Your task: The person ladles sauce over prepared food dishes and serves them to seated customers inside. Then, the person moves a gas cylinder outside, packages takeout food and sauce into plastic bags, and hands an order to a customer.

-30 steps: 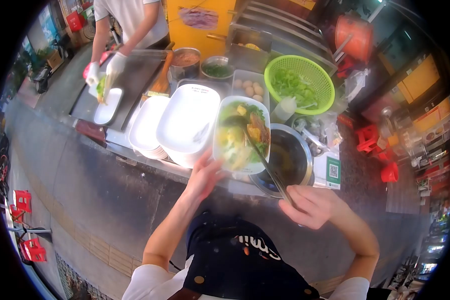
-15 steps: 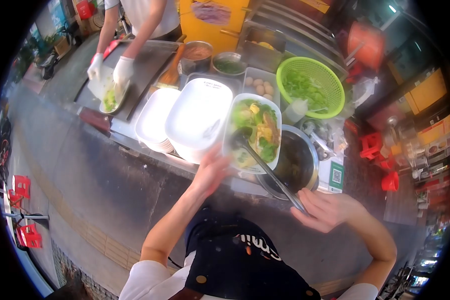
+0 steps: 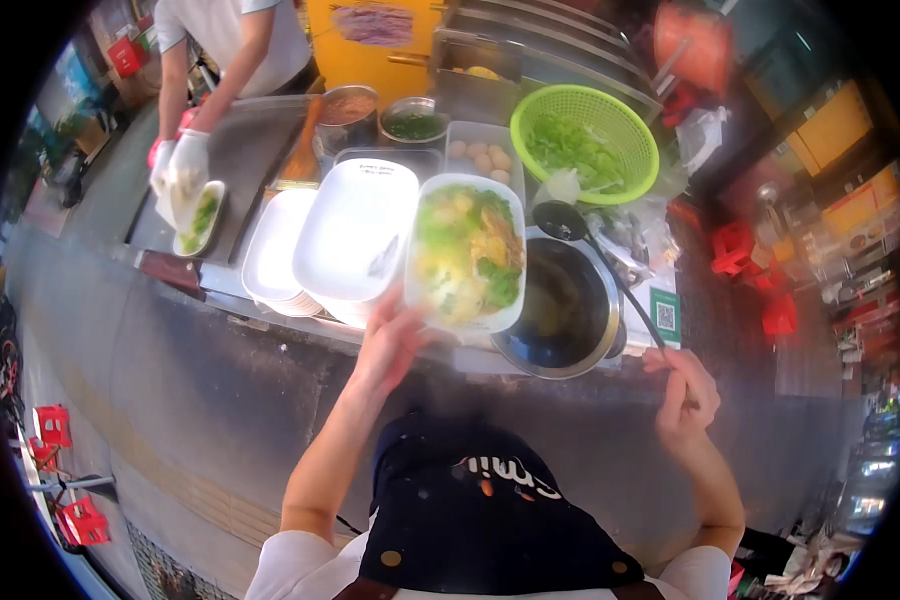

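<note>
My right hand is closed around the end of a long-handled black ladle. The ladle's bowl hangs over the far rim of a steel pot of dark liquid. At the near left corner of a white dish is my left hand, its blurred fingers seemingly gripping the rim. Leafy greens and yellow, egg-like pieces in broth fill this dish, which overlaps the pot's left side. Left of it stands a stack of larger white trays, then a stack of smaller white plates.
A lime-green colander of lettuce, a tray of eggs and two steel containers line the back. At the left, a co-worker's gloved hands work by a small dish of greens on a griddle.
The ladle has moved from over the filled dish to the right, above the pot. My right hand has shifted right and up. The co-worker's gloved hands have come together.
</note>
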